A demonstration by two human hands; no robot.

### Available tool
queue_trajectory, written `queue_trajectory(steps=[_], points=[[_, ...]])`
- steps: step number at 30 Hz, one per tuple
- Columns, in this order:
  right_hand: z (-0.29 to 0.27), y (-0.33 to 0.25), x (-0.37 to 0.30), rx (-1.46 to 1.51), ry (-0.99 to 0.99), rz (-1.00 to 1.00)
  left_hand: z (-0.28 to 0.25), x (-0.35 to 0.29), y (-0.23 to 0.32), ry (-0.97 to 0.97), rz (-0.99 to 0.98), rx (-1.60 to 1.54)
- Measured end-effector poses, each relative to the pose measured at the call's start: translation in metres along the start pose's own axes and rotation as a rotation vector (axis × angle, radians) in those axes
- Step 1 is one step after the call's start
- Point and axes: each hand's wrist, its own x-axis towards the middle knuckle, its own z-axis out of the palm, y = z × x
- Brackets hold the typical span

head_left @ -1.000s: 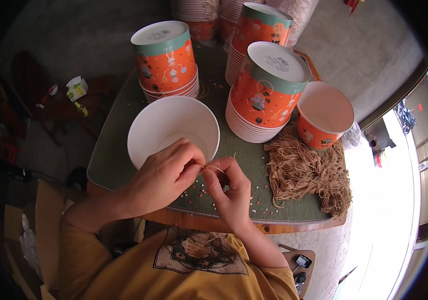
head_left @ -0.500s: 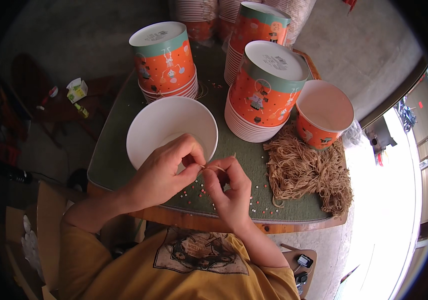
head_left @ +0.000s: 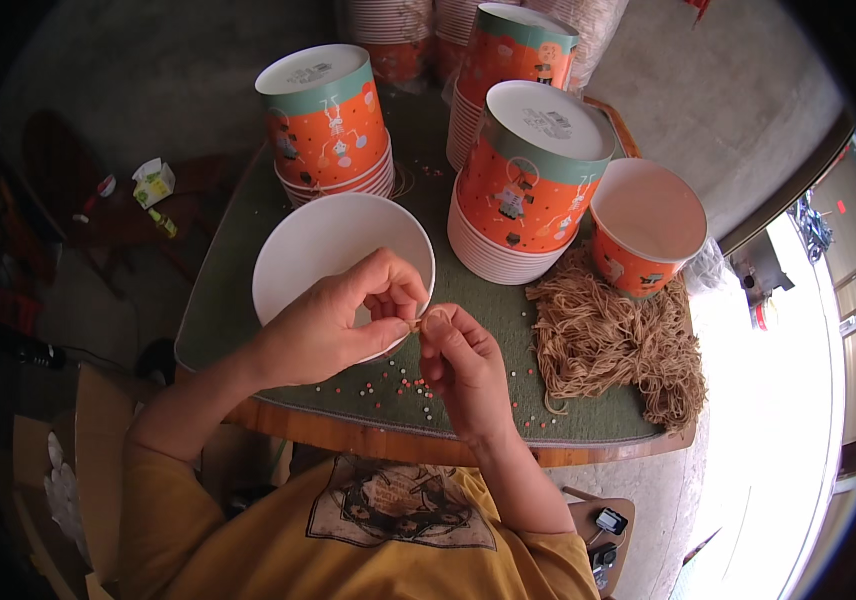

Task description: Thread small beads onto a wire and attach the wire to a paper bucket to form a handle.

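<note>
Both hands meet fingertip to fingertip at the near right rim of a white-lined paper bucket [head_left: 298, 250], whose opening is tilted towards me. My left hand [head_left: 343, 315] pinches a short bit of thin tan cord [head_left: 416, 322] between thumb and forefinger. At the cord's other side my right hand [head_left: 463, 365] is closed, thumb pressed on the forefinger. Most of the cord is hidden by my fingers, and I cannot tell whether it passes through the bucket's rim. Small white and orange dots [head_left: 403, 385] lie scattered on the green table top below my hands.
Upside-down stacks of orange paper buckets stand behind, one left [head_left: 333, 130] and one right [head_left: 528, 180], with more farther back. A single upright bucket [head_left: 648, 225] sits at the right, beside a heap of tan cords [head_left: 613, 345]. The table's wooden edge [head_left: 348, 435] is nearest me.
My fingertips have come closer together and shifted slightly right and up. My right hand's fingers have curled in tighter, and less cord shows. The bucket has barely moved.
</note>
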Motion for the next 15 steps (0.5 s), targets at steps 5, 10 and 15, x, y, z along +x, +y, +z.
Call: queue_trajectory(steps=[5,10,15], points=[[0.002,0.011,-0.001,-0.179,0.062,-0.207,-0.002,0.001,-0.003,-0.015,-0.088,-0.134],[-0.003,0.014,-0.001,-0.671,0.179,-0.618,-0.002,0.002,0.000,-0.003,-0.162,-0.180],[-0.001,0.004,-0.004,-0.927,0.144,-0.854,0.001,0.002,0.003,0.016,-0.191,-0.186]])
